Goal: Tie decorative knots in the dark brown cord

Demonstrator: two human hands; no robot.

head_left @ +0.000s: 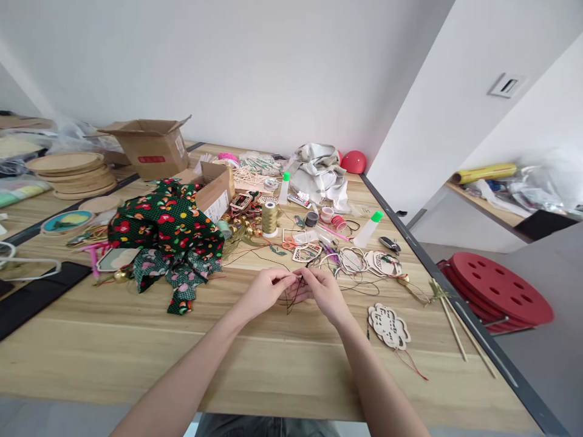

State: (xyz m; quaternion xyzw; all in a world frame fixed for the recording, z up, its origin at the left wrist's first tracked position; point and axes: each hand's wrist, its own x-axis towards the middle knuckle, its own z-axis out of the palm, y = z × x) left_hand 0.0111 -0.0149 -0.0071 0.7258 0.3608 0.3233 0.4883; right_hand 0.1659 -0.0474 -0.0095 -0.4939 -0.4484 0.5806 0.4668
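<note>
My left hand [272,289] and my right hand [322,292] meet above the middle of the wooden table [273,370], fingertips pinched close together. Between them runs a thin dark cord [289,301], its loose ends hanging below the fingers. Both hands are closed on it; the exact spot where they grip is partly covered by the fingers. Just beyond the hands lie a cut-out wooden tag [306,252] and orange-handled scissors [289,243]. To the right, a cloud-shaped wooden plaque [388,326] with a red string lies flat.
Floral fabric [168,221] spreads at the left near a cardboard box [152,149]. A gold thread spool [269,218], a green-capped glue bottle [368,229] and ribbon rolls [337,222] stand beyond the hands. Two wooden sticks [455,328] lie by the right edge. Red stools [498,288] are stacked beside the table.
</note>
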